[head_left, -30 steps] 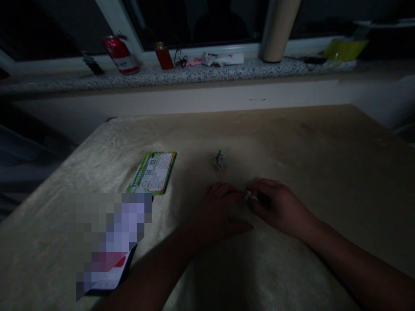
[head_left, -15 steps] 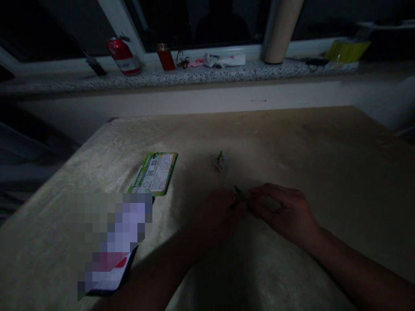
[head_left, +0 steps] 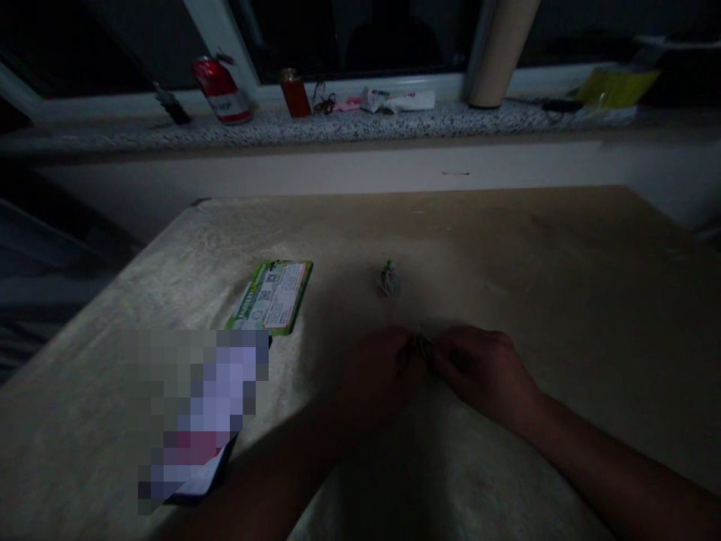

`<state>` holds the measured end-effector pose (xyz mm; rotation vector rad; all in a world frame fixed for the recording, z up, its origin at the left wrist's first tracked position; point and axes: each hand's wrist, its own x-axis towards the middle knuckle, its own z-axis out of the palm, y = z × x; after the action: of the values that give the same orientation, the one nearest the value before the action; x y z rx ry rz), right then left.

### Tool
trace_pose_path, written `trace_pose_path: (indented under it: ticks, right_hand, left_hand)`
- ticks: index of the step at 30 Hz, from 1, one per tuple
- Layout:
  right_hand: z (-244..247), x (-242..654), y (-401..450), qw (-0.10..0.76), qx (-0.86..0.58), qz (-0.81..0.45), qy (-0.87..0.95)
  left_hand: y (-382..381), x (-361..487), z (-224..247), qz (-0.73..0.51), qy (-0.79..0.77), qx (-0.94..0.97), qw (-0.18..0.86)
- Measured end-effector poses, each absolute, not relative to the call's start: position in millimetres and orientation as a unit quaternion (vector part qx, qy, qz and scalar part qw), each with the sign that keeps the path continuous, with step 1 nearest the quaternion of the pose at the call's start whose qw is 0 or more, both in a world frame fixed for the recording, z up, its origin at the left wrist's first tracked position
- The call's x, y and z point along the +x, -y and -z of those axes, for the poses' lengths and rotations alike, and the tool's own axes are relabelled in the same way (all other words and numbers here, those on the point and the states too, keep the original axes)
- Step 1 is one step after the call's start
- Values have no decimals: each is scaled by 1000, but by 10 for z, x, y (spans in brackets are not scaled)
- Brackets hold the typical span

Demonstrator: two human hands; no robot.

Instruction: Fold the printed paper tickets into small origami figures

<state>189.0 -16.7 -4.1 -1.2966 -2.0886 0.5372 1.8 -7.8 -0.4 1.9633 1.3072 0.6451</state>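
My left hand [head_left: 386, 372] and my right hand [head_left: 487, 372] meet near the middle of the table, fingers pinched on a small dark piece [head_left: 422, 344] between them. The piece is too dim and small to name. Just beyond the hands lies a small crumpled object [head_left: 388, 278] with green and whitish parts. A green printed card or packet [head_left: 273, 297] rests left of the hands. Nearer to me, beside my left forearm, is a phone [head_left: 211, 421], its screen mostly pixelated.
The pale table [head_left: 484, 240] ends at a wall. On the speckled windowsill [head_left: 338, 129] stand a red can [head_left: 221, 90], a red-orange bottle [head_left: 296, 94] and a cardboard tube [head_left: 503, 56]. Crumpled wrapping [head_left: 399, 101] and a yellow item [head_left: 618, 86] lie there too.
My right hand's fingers have closed in more around the small dark piece, which now shows less between the hands. The whole view has shifted slightly.
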Motion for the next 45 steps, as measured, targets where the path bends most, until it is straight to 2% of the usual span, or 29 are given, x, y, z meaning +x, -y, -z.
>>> trace_pose_path:
  ticks: [5,14,18,23,25,31,36,41,45]
  right_hand:
    - [19,1890,183,299,-500,-225,781]
    - [55,1905,189,281,-520,-227,774]
    - [82,1923,192,305,-519,-315,734]
    - [95,1945,168,331,-500,-443,666]
    - [86,1952,155,335,-490,-478,648]
    - [66,1950,150,328,-455,-550,618]
    - [98,1931,170,355,-468,-482,650]
    - [85,1928,217,461,-461,-309,693]
    - [72,1950,242,483,-448,-199,726]
  left_hand:
    - [72,45,5,-279,-505,647,498]
    - [67,58,-22,-278,-541,618,499]
    - [21,1,21,-301,-516,573,561]
    - [-5,-133,61,-292,-374,424,772]
    - [1,-177,59,-283,-328,361,826]
    - [24,-245,50,-235,-285,323,871]
    - [32,-212,74,-243,-325,352,843]
    - [33,-153,118,-285,-342,339,829]
    - [30,-148,127,-314,-342,325,824]
